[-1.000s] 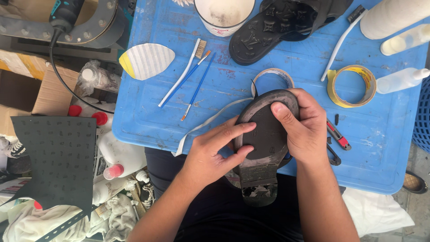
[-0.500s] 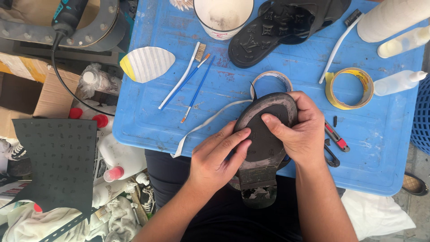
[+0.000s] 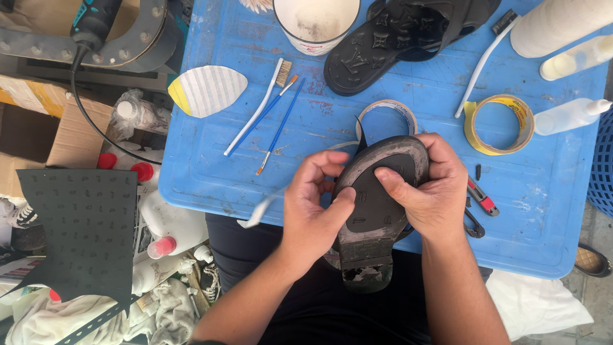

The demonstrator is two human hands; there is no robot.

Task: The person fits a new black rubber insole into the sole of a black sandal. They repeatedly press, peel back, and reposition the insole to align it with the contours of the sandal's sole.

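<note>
I hold an upturned dark shoe (image 3: 377,211) over the near edge of the blue table (image 3: 211,172), its sole facing me and its worn heel toward my lap. My right hand (image 3: 431,191) wraps the toe end from the right, thumb pressing on the black rubber half-sole. My left hand (image 3: 313,204) grips the left edge of the sole, thumb on the rubber, fingers curled above it. A thin pale strap (image 3: 258,214) hangs off the shoe to the left.
On the table lie a black sandal (image 3: 396,38), a white cup (image 3: 316,22), brushes (image 3: 265,105), a sole-shaped cutout (image 3: 207,89), a tape roll (image 3: 498,124), white bottles (image 3: 568,115) and a red cutter (image 3: 479,195). A black rubber sheet (image 3: 76,230) and bottles sit at left.
My left hand has lifted its flat fingers off the sole and curled them at its left edge. The right thumb has slid further onto the rubber half-sole.
</note>
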